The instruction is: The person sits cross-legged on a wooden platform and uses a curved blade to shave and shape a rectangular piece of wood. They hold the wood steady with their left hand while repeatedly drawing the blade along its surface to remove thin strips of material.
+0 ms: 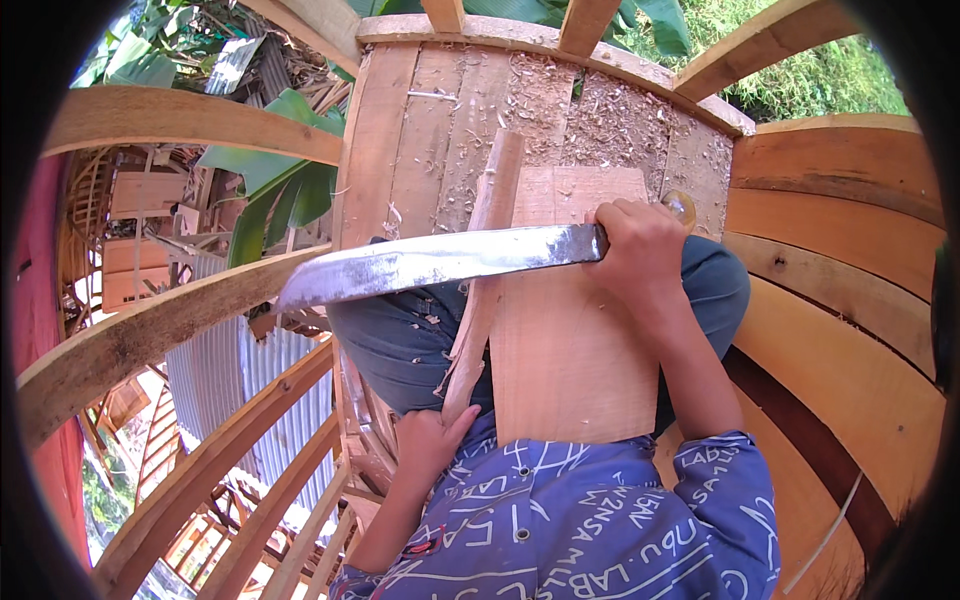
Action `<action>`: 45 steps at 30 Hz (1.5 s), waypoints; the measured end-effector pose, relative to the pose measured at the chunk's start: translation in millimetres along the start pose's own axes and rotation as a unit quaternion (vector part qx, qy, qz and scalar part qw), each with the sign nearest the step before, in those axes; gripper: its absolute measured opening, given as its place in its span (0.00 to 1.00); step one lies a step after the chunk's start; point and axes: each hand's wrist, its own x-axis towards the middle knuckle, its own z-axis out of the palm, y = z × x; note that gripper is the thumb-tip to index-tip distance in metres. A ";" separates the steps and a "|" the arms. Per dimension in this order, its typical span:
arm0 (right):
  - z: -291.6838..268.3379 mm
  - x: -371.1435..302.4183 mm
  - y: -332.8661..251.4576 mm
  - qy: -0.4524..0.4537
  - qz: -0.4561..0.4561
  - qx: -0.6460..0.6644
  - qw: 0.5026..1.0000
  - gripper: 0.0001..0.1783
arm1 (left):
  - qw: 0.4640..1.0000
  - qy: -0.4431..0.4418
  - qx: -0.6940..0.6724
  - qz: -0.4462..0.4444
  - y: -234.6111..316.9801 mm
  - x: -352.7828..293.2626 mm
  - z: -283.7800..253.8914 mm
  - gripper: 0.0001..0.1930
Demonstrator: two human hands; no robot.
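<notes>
My right hand (640,250) is wrapped round the handle of a machete (430,258). Its long, wide blade points left, across a rough wooden stick (483,305) and above my bent left knee. Low on the left, my left hand (436,438) grips the near end of that stick, thumb along it. The stick leans away from me, its bark partly pared off and splinters standing along its left side. Beneath my right forearm a flat wooden board (570,365) lies over my lap. Whether the blade touches the stick cannot be made out.
Wood shavings (620,120) litter the plank floor (385,130) ahead. Slatted wooden railings (180,300) run along the left, with a corrugated metal sheet (250,390) below. A plank wall (830,260) closes the right side. Banana leaves (285,170) hang beyond the rail.
</notes>
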 end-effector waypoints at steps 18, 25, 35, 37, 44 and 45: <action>-5.6 -11.5 122.5 0.056 0.270 0.026 0.961 0.07 | 0.995 0.082 0.032 0.037 15.9 -4.6 -0.2 0.33; 12.6 -9.3 133.8 0.046 0.179 -0.033 0.982 0.07 | 0.996 -0.014 0.093 -0.002 39.6 -10.6 -13.0 0.28; 0.7 -12.5 103.0 0.114 0.156 0.036 0.981 0.07 | 0.990 0.058 0.095 0.092 11.0 -14.1 -12.1 0.34; 3.5 -10.7 96.2 0.130 0.127 0.067 0.981 0.06 | 0.991 0.050 0.093 0.082 12.8 -17.8 -16.1 0.34; 4.0 -16.2 71.2 0.090 0.019 0.156 0.983 0.05 | 0.978 0.075 0.164 0.106 12.1 -21.4 -9.3 0.32; 5.3 -16.8 69.3 0.083 -0.002 0.155 0.984 0.05 | 0.980 0.075 0.153 0.100 12.0 -21.1 -6.6 0.32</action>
